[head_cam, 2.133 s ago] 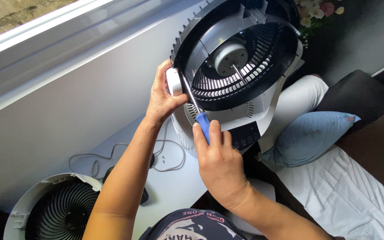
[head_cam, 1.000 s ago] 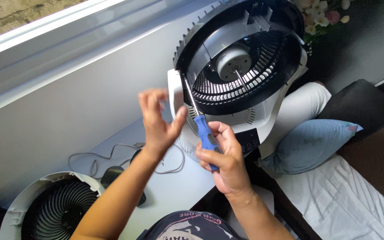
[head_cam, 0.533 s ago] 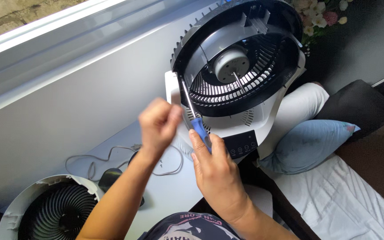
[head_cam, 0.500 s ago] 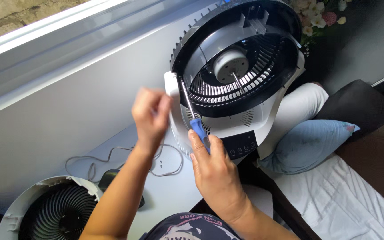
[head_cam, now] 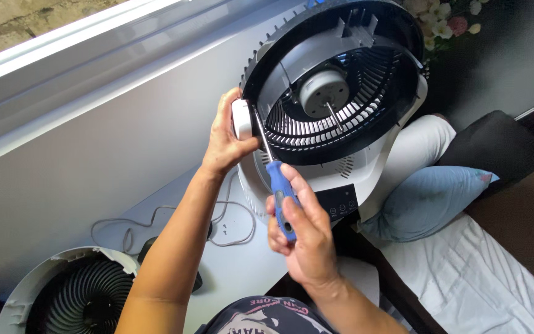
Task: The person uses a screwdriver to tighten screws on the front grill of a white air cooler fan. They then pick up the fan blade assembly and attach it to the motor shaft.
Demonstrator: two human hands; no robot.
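Note:
A white fan body [head_cam: 366,167] stands on a white desk [head_cam: 236,266], its black round housing [head_cam: 335,133] open and the grey motor [head_cam: 324,93] with its bare shaft showing. My left hand [head_cam: 227,139] grips the white pivot knob [head_cam: 240,119] on the housing's left side. My right hand [head_cam: 301,232] holds a screwdriver with a blue handle [head_cam: 282,198]. Its metal shaft runs up to the housing rim next to the knob.
The detached white front grille [head_cam: 75,297] lies at the lower left of the desk. A grey cable [head_cam: 156,219] and small screws [head_cam: 224,229] lie by it. A blue pillow [head_cam: 434,195], white cloth [head_cam: 483,278] and artificial flowers [head_cam: 440,21] are at the right. A window ledge runs along the left.
My left hand went from the side knob down toward the desk and is back on the knob. My right hand has slid lower on the screwdriver handle; its tip stays at the housing rim.

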